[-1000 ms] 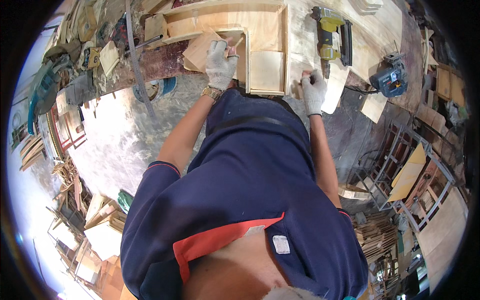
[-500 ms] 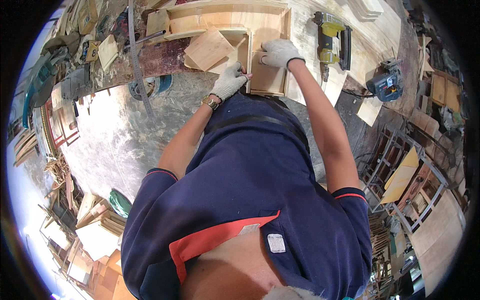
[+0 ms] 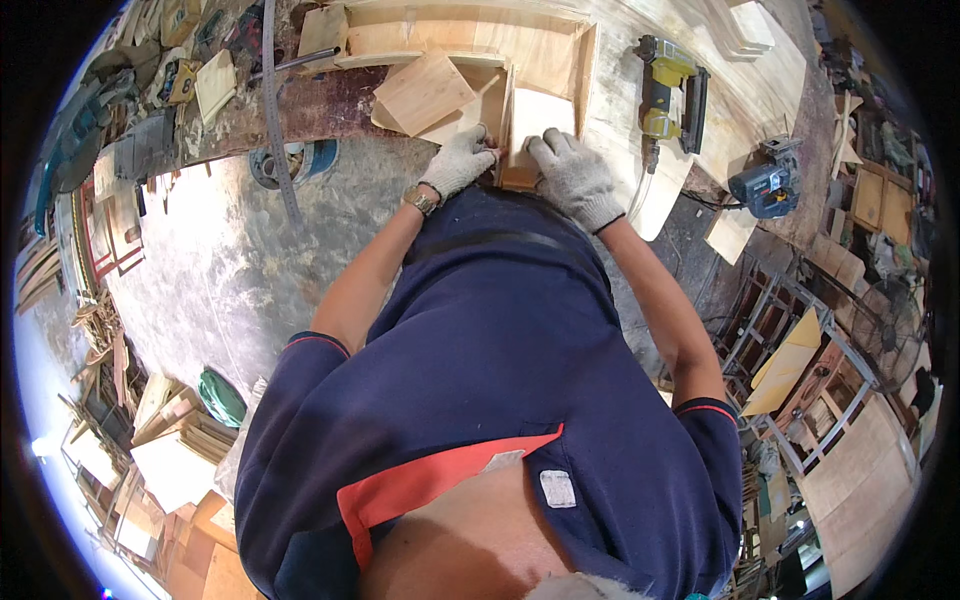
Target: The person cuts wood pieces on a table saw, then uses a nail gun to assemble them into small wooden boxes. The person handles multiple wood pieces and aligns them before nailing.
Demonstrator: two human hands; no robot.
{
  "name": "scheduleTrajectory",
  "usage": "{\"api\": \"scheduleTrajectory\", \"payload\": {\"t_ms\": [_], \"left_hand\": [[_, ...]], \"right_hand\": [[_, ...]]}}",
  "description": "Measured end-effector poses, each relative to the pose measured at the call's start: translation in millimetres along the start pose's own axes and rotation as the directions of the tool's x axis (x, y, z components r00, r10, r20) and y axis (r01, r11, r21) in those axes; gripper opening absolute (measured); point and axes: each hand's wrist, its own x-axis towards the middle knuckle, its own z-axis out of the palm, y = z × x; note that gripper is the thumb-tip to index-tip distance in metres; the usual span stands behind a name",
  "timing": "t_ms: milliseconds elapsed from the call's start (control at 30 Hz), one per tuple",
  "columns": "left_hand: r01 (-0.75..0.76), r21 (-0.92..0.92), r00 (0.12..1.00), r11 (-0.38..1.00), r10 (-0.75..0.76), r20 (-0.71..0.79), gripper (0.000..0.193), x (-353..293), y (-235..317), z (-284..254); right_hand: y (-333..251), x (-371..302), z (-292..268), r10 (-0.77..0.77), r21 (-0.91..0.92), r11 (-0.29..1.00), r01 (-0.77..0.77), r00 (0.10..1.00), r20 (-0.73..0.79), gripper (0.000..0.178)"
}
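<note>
Item: pale square plywood panel (image 3: 540,135), upright inside an open light-wood box frame (image 3: 585,60) on my worktop (image 3: 720,90). Left gloved hand (image 3: 460,160) and right gloved hand (image 3: 572,175): grips closed on panel's near edge.

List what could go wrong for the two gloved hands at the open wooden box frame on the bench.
1. The left hand and right hand press a pale square plywood panel at the shallow open wooden box frame; a slip might pinch fingers against the frame's divider.
2. The yellow nail gun lies beside the frame with its hose trailing near the right forearm; a snag might drag it.
</note>
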Motion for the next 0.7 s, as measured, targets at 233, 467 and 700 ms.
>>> {"api": "scheduleTrajectory", "payload": {"t_ms": [233, 467, 700], "left_hand": [[0.020, -0.154, 1.000, 0.988, -0.018, 0.016, 0.032, 0, 6, 2], [0.016, 0.208, 0.994, 0.978, 0.008, -0.113, 0.036, 0, 24, 26], [0.016, 0.184, 0.996, 0.983, 0.001, -0.094, 0.039, 1, 26, 31]], "right_hand": [[24, 3, 5, 0.280, 0.165, 0.951, -0.262, 0.955, -0.099, 0.035], [69, 69, 9, 0.239, -0.034, 0.971, -0.237, 0.963, 0.128, 0.035], [79, 68, 7, 0.194, -0.094, 0.980, -0.176, 0.949, 0.247, 0.037]]}}
